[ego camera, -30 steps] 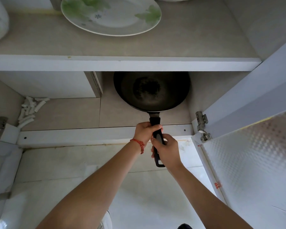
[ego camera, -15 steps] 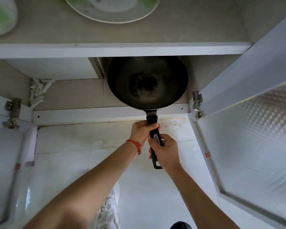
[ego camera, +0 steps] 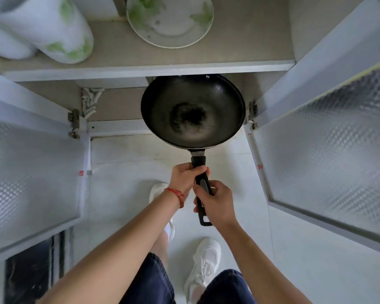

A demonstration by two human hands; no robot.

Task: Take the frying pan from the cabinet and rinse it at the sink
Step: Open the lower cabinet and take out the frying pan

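Shoes: white sneakers on pale floor, below the arms.
Right hand: fingers wrapped round the rear of the pan's black handle.
Left hand: curled round the handle nearer the bowl; red bracelet on the wrist.
Frying pan: held in the air, half out of the lower cabinet opening, between the open doors.
Upper shelf: floral plate, white containers.

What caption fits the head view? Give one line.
Both hands, left hand and right hand, grip the frying pan by its handle at the open cabinet.
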